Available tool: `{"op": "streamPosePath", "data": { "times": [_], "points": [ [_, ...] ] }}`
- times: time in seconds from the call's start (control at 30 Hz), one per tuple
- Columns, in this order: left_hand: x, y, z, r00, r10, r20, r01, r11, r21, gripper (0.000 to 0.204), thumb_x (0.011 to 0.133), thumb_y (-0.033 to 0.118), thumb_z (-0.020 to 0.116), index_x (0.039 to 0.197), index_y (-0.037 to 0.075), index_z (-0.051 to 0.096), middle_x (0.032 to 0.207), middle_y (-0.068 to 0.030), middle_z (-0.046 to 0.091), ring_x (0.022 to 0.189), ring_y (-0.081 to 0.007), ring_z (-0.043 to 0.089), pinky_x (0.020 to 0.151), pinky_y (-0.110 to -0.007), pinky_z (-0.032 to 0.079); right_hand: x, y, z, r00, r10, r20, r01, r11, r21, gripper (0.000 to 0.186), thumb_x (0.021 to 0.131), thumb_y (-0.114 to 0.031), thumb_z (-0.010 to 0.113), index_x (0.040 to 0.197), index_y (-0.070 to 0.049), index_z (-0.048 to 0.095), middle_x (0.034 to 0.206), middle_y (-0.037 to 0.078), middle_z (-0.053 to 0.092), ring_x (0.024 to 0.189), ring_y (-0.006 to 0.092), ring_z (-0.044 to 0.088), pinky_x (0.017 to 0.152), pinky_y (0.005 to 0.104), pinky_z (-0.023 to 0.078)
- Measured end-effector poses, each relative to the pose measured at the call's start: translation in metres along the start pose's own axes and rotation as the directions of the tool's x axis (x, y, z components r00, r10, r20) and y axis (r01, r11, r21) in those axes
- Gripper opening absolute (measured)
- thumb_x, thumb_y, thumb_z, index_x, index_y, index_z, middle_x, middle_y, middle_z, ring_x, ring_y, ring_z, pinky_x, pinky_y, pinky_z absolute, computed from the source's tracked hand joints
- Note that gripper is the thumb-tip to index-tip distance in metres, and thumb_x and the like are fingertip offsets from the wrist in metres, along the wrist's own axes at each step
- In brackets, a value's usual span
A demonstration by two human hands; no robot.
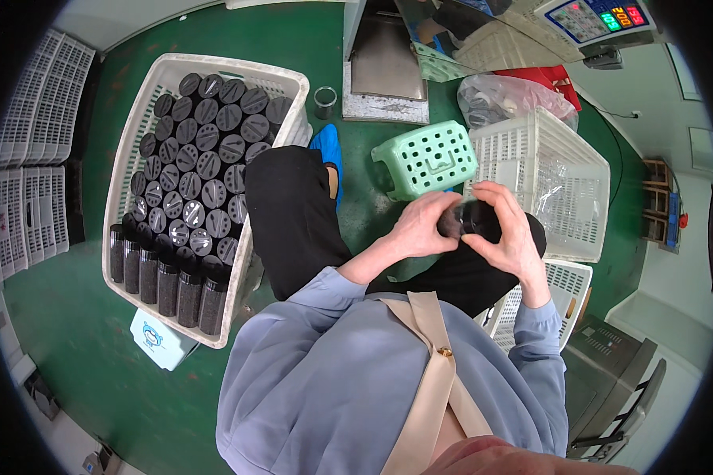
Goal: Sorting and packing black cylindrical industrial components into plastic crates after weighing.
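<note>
Between my two hands, above my right knee, is a dark jar with a black part toward the right. My left hand pinches its left end with thumb and fingers. Wrapped round the black end is my right hand, thumb below and fingers over the top. The palms hide part of the jar, so its contents and how the black part sits cannot be made out. On my left, a white crate holds many see-through jars of dark grains with black lids, several leaning along its near edge.
A pale green plastic stool stands just beyond my hands. White mesh crates and a plastic bag are at the right. Ahead are a see-through jar on the floor and a steel plate. Stacked crates line the far left.
</note>
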State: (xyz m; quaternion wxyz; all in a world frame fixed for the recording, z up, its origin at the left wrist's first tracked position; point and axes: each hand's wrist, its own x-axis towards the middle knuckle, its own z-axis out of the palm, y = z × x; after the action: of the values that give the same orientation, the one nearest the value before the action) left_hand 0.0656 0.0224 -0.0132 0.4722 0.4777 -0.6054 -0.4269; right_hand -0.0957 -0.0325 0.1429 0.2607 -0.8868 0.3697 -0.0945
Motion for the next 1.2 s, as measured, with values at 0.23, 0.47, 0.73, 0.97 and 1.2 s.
{"op": "streamPosePath", "data": {
  "times": [0.23, 0.47, 0.73, 0.97, 1.2],
  "points": [
    [-0.002, 0.004, 0.009, 0.987, 0.110, -0.119, -0.119, 0.990, -0.071, 0.062, 0.066, 0.018, 0.084, 0.123, 0.006, 0.060, 0.106, -0.0148, 0.065, 0.102, -0.0363, 0.065, 0.085, -0.047, 0.054, 0.007, 0.001, 0.053, 0.937, -0.126, -0.325, 0.137, 0.990, 0.010, 0.027, 0.080, -0.007, 0.076, 0.106, 0.001, 0.070, 0.103, 0.015, 0.071, 0.092, 0.0349, 0.071, 0.084, 0.0404, 0.057],
    [0.000, -0.006, 0.001, 0.984, 0.058, -0.167, -0.054, 0.998, 0.025, 0.061, 0.064, 0.015, 0.083, 0.120, 0.003, 0.061, 0.107, -0.0150, 0.067, 0.100, -0.0373, 0.068, 0.085, -0.046, 0.056, 0.019, -0.006, 0.048, 0.937, -0.031, -0.349, 0.032, 0.999, -0.001, 0.041, 0.083, -0.009, 0.077, 0.122, 0.000, 0.067, 0.126, 0.019, 0.068, 0.118, 0.0362, 0.066, 0.102, 0.0417, 0.052],
    [0.004, -0.007, 0.013, 0.987, 0.038, -0.154, -0.045, 0.998, -0.043, 0.066, 0.064, 0.018, 0.083, 0.124, 0.004, 0.061, 0.106, -0.0136, 0.067, 0.103, -0.0374, 0.067, 0.088, -0.046, 0.056, 0.021, 0.003, 0.080, 0.813, 0.158, -0.561, -0.091, 0.985, 0.146, 0.015, 0.084, -0.003, 0.074, 0.098, 0.000, 0.069, 0.098, 0.014, 0.072, 0.091, 0.0307, 0.072, 0.082, 0.0377, 0.057],
    [0.006, -0.010, -0.004, 1.000, -0.005, 0.009, 0.007, 0.988, -0.155, 0.065, 0.065, 0.020, 0.088, 0.123, 0.004, 0.063, 0.114, -0.0157, 0.071, 0.106, -0.0329, 0.070, 0.089, -0.042, 0.057, 0.018, -0.008, 0.031, 0.958, -0.160, -0.237, 0.149, 0.987, -0.062, 0.043, 0.073, -0.011, 0.082, 0.113, -0.002, 0.070, 0.128, 0.017, 0.068, 0.119, 0.0363, 0.065, 0.103, 0.0447, 0.051],
    [0.008, -0.004, 0.004, 0.973, 0.028, -0.229, 0.013, 0.984, 0.176, 0.059, 0.064, 0.016, 0.083, 0.118, 0.005, 0.062, 0.105, -0.0132, 0.069, 0.102, -0.0364, 0.069, 0.087, -0.047, 0.056, 0.023, 0.008, 0.084, 0.800, 0.292, -0.524, -0.202, 0.953, 0.224, 0.015, 0.089, -0.003, 0.071, 0.103, 0.000, 0.069, 0.100, 0.014, 0.072, 0.092, 0.0303, 0.072, 0.084, 0.0383, 0.055]
  ]
}}
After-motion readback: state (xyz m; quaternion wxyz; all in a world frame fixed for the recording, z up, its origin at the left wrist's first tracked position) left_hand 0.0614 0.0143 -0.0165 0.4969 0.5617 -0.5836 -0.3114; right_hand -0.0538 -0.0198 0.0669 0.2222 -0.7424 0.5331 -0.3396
